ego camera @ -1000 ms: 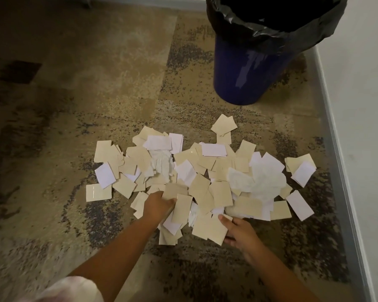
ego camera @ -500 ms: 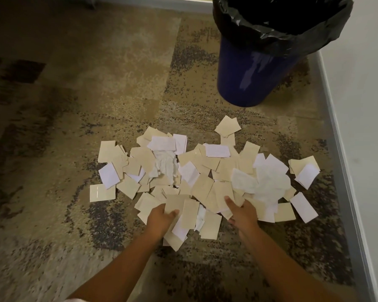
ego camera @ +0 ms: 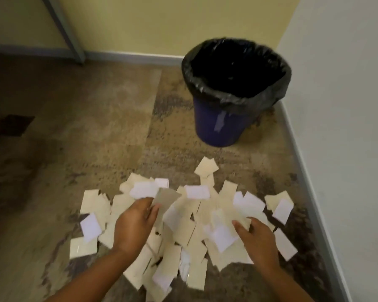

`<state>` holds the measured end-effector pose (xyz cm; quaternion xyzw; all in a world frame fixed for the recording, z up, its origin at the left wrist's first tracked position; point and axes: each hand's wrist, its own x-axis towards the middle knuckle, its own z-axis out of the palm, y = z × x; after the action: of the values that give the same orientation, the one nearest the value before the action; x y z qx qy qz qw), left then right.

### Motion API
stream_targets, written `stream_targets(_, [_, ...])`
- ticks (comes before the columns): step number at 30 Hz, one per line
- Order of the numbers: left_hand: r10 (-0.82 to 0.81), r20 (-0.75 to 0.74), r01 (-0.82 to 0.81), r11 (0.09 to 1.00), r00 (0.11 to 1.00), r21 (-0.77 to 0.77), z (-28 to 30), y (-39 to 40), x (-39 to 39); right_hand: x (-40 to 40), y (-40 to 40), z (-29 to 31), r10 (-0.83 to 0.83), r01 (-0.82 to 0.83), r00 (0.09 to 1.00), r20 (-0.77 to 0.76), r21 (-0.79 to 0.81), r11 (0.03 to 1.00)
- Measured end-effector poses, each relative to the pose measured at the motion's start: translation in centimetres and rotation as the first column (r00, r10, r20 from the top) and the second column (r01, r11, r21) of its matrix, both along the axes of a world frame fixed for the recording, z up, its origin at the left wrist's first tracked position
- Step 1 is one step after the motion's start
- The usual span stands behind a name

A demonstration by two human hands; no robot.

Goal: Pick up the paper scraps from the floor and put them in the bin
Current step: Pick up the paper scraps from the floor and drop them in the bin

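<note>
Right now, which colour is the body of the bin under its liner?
Dark blue, below a black liner; the bin shows best in the head view, the only view.

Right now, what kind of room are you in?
Probably a corner of an office or a similar indoor room: patterned brown carpet, pale painted walls with a grey baseboard, and a blue plastic bin with a black liner.

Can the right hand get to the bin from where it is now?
Probably yes: the right hand is over the scraps, and only bare carpet lies before the open bin.
</note>
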<state>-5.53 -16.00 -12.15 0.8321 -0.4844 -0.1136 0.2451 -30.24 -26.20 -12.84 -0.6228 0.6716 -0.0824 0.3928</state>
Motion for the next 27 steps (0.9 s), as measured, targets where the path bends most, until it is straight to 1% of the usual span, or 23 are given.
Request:
stream_targets(2, [0.023, 0.008, -0.022, 0.998, 1.0, -0.056, 2.7, -3.5, 0.6, 0.4, -2.9, 2.8, -0.097, 0.097, 0.989, 0.112, 0.001, 0.995])
stream_targets(3, [0.025, -0.014, -0.026, 0.996, 1.0, -0.086, 4.1, -5.3, 0.6, 0.7, -4.5, 4.3, -0.148, 0.148, 0.972, 0.182, 0.014, 0.989])
stream_targets(5, [0.031, -0.082, -0.044, 0.987, 0.996, -0.156, 7.0, -9.0, 0.4, 1.7, -7.7, 7.1, -0.224, 0.222, 0.929, 0.296, 0.042, 0.974])
stream_targets(7, [0.075, -0.21, -0.119, 0.972, 0.975, -0.205, 9.8, -13.0, 0.6, 3.0, -10.9, 10.0, -0.25, 0.266, 0.894, 0.371, 0.009, 0.964])
stream_targets(8, [0.112, -0.299, -0.181, 0.96, 0.948, -0.213, 11.0, -15.2, 0.8, 3.6, -12.7, 11.5, -0.233, 0.277, 0.878, 0.417, -0.046, 0.96])
stream_targets(9, [0.152, -0.403, -0.252, 0.945, 0.903, -0.208, 11.9, -17.1, 1.2, 4.3, -14.6, 12.8, -0.201, 0.279, 0.865, 0.46, -0.109, 0.954])
stream_targets(10, [0.18, -0.506, -0.316, 0.928, 0.844, -0.198, 12.7, -18.8, 1.7, 5.1, -16.7, 14.0, -0.175, 0.285, 0.849, 0.498, -0.154, 0.946])
stream_targets(11, [0.197, -0.588, -0.371, 0.909, 0.785, -0.19, 13.1, -20.2, 2.2, 6.0, -18.8, 15.2, -0.173, 0.3, 0.821, 0.544, -0.154, 0.941])
stream_targets(12, [0.21, -0.636, -0.41, 0.894, 0.743, -0.183, 13.4, -21.1, 2.8, 6.8, -20.6, 16.2, -0.187, 0.304, 0.779, 0.599, -0.099, 0.948])
stream_targets(14, [0.222, -0.685, -0.445, 0.88, 0.694, -0.165, 13.6, -21.8, 3.4, 8.2, -22.9, 17.6, -0.243, 0.282, 0.651, 0.719, 0.069, 0.957])
stream_targets(15, [0.222, -0.704, -0.454, 0.877, 0.674, -0.158, 13.6, -21.7, 3.5, 8.5, -23.5, 18.0, -0.256, 0.258, 0.628, 0.735, 0.114, 0.959])
stream_targets(17, [0.227, -0.716, -0.459, 0.876, 0.66, -0.146, 13.6, -21.4, 3.6, 8.6, -23.6, 18.2, -0.224, 0.21, 0.669, 0.708, 0.108, 0.972])
stream_targets(19, [0.231, -0.711, -0.449, 0.884, 0.664, -0.133, 13.5, -21.2, 3.7, 8.0, -22.6, 17.5, -0.185, 0.194, 0.713, 0.676, 0.064, 0.979])
stream_targets(22, [0.223, -0.711, -0.429, 0.895, 0.666, -0.12, 13.8, -21.7, 3.5, 5.9, -18.7, 14.5, -0.136, 0.162, 0.785, 0.604, 0.012, 0.987])
stream_targets(23, [0.22, -0.713, -0.421, 0.9, 0.666, -0.115, 14.1, -22.1, 3.4, 4.9, -17.0, 12.9, -0.133, 0.148, 0.811, 0.569, 0.021, 0.989])
stream_targets(25, [0.208, -0.743, -0.415, 0.904, 0.637, -0.102, 15.1, -23.6, 2.6, 2.5, -13.7, 9.5, -0.17, 0.142, 0.843, 0.511, 0.093, 0.985])
stream_targets(27, [0.18, -0.813, -0.421, 0.903, 0.554, -0.088, 16.5, -25.1, 1.6, 0.2, -10.7, 6.3, -0.241, 0.159, 0.854, 0.461, 0.209, 0.965])
